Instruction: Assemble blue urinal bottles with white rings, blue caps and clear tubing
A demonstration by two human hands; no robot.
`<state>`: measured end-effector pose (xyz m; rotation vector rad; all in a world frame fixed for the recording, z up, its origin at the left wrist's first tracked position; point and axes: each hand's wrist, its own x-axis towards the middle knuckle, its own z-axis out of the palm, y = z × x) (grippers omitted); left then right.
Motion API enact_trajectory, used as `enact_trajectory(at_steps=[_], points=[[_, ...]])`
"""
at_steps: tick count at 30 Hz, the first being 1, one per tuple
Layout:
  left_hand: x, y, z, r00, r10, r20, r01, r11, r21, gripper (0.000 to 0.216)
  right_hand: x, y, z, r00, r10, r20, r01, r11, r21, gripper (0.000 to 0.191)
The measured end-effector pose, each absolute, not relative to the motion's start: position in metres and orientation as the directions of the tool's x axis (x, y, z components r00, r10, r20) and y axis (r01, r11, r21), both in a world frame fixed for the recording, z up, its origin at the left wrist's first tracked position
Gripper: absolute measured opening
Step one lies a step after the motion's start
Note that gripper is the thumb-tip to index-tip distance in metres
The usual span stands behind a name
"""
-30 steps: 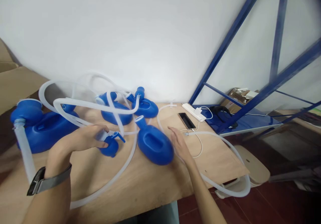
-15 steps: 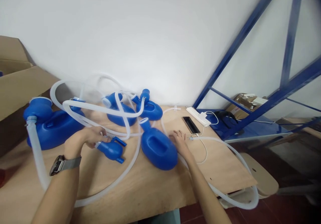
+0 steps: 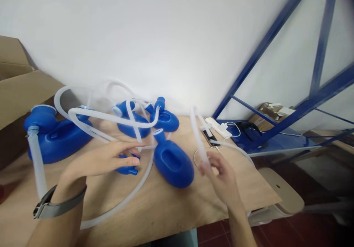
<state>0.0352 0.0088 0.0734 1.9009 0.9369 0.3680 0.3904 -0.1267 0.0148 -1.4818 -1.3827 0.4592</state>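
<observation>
My right hand point(image 3: 221, 173) is closed around a translucent white plastic tube point(image 3: 198, 140), raised off the table and looped at its top. My left hand point(image 3: 107, 158) holds nothing; its fingers are stretched out above a small blue spouted piece point(image 3: 126, 170), covering most of it. Between my hands lies a blue plastic bottle point(image 3: 174, 164), with a recessed handle and its open neck pointing to the back left.
More blue bottles with tubes stand behind, one bottle point(image 3: 166, 120) near the wall and a large bottle point(image 3: 62, 143) at left. A cardboard box point(image 3: 27, 88) sits far left. A phone point(image 3: 208, 138) and a power strip point(image 3: 218, 127) lie at the right, beside a blue metal frame point(image 3: 260, 47).
My right hand has come back from beside the bottle and lifted the tube. My left hand has let go of the small blue piece and moved right over it, fingers extended.
</observation>
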Motion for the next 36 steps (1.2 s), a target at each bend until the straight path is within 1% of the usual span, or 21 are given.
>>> enact_trajectory(at_steps=[1, 3, 4, 6, 7, 9, 12, 14, 15, 16, 17, 19, 21, 23, 25, 27, 29, 30, 32, 34, 36], points=[[0.047, 0.004, 0.074, 0.685, 0.717, -0.128, 0.381, -0.204, 0.902, 0.070, 0.380, -0.139, 0.016, 0.189, 0.912, 0.364, 0.548, 0.210, -0.810, 0.037], [0.070, -0.003, 0.071, 0.674, 0.732, -0.098, 0.209, -0.061, 0.976, 0.081, 0.359, -0.158, 0.012, -0.004, 0.922, 0.386, 0.630, 0.302, -0.715, 0.029], [0.081, -0.005, 0.070, 0.659, 0.748, -0.077, 0.097, 0.017, 0.995, 0.082, 0.351, -0.164, 0.007, -0.107, 0.919, 0.381, 0.658, 0.352, -0.665, 0.027], [0.096, -0.008, 0.069, 0.604, 0.796, -0.035, -0.136, 0.146, 0.980, 0.079, 0.340, -0.172, -0.004, -0.255, 0.904, 0.344, 0.682, 0.420, -0.599, 0.026], [0.100, -0.009, 0.071, 0.564, 0.825, -0.033, -0.229, 0.194, 0.954, 0.075, 0.337, -0.175, -0.010, -0.295, 0.902, 0.314, 0.690, 0.429, -0.583, 0.025], [0.100, -0.008, 0.076, 0.466, 0.882, -0.078, -0.350, 0.264, 0.899, 0.059, 0.337, -0.181, -0.018, -0.314, 0.918, 0.243, 0.713, 0.397, -0.578, 0.023], [0.084, 0.000, 0.085, 0.320, 0.929, -0.183, -0.424, 0.313, 0.850, 0.027, 0.348, -0.188, -0.020, -0.331, 0.937, 0.112, 0.709, 0.326, -0.625, 0.015], [0.069, 0.007, 0.089, 0.251, 0.950, -0.186, -0.441, 0.283, 0.852, 0.014, 0.361, -0.192, -0.018, -0.340, 0.940, 0.015, 0.677, 0.256, -0.690, 0.014], [0.062, 0.009, 0.090, 0.234, 0.960, -0.152, -0.430, 0.242, 0.870, 0.012, 0.368, -0.193, -0.016, -0.334, 0.942, -0.029, 0.663, 0.213, -0.717, 0.015], [0.055, 0.010, 0.091, 0.230, 0.968, -0.104, -0.402, 0.191, 0.896, 0.014, 0.375, -0.193, -0.015, -0.320, 0.945, -0.064, 0.654, 0.171, -0.737, 0.017], [0.049, 0.010, 0.092, 0.236, 0.971, -0.049, -0.361, 0.134, 0.923, 0.021, 0.383, -0.193, -0.014, -0.299, 0.951, -0.080, 0.647, 0.141, -0.749, 0.017], [0.039, 0.007, 0.092, 0.248, 0.968, 0.047, -0.272, 0.023, 0.962, 0.043, 0.396, -0.189, -0.015, -0.234, 0.971, -0.049, 0.636, 0.115, -0.763, 0.017], [0.032, 0.003, 0.091, 0.258, 0.962, 0.089, -0.202, -0.036, 0.979, 0.070, 0.407, -0.182, -0.017, -0.139, 0.990, 0.017, 0.627, 0.101, -0.772, 0.018], [0.030, 0.000, 0.088, 0.266, 0.959, 0.101, -0.128, -0.069, 0.989, 0.084, 0.412, -0.169, -0.019, -0.020, 0.994, 0.103, 0.637, 0.092, -0.765, 0.022], [0.032, 0.000, 0.084, 0.287, 0.954, 0.087, -0.001, -0.090, 0.996, 0.084, 0.411, -0.152, -0.018, 0.080, 0.971, 0.224, 0.681, 0.111, -0.724, 0.024], [0.038, 0.002, 0.079, 0.334, 0.941, 0.055, 0.167, -0.117, 0.979, 0.082, 0.402, -0.129, -0.016, 0.111, 0.931, 0.349, 0.748, 0.152, -0.646, 0.027], [0.046, 0.006, 0.075, 0.396, 0.918, 0.017, 0.359, -0.172, 0.917, 0.089, 0.389, -0.104, -0.016, 0.066, 0.915, 0.399, 0.809, 0.184, -0.558, 0.031], [0.050, 0.008, 0.073, 0.416, 0.909, 0.011, 0.452, -0.217, 0.865, 0.092, 0.381, -0.092, -0.017, 0.042, 0.914, 0.403, 0.831, 0.191, -0.522, 0.032], [0.058, 0.012, 0.068, 0.427, 0.904, 0.033, 0.615, -0.317, 0.722, 0.095, 0.369, -0.069, -0.024, 0.031, 0.922, 0.386, 0.858, 0.173, -0.484, 0.038], [0.064, 0.018, 0.061, 0.419, 0.906, 0.062, 0.746, -0.382, 0.545, 0.092, 0.361, -0.053, -0.032, 0.038, 0.947, 0.319, 0.856, 0.135, -0.500, 0.049], [0.066, 0.023, 0.054, 0.411, 0.908, 0.080, 0.829, -0.408, 0.381, 0.086, 0.359, -0.046, -0.039, 0.025, 0.973, 0.230, 0.836, 0.106, -0.539, 0.053]])
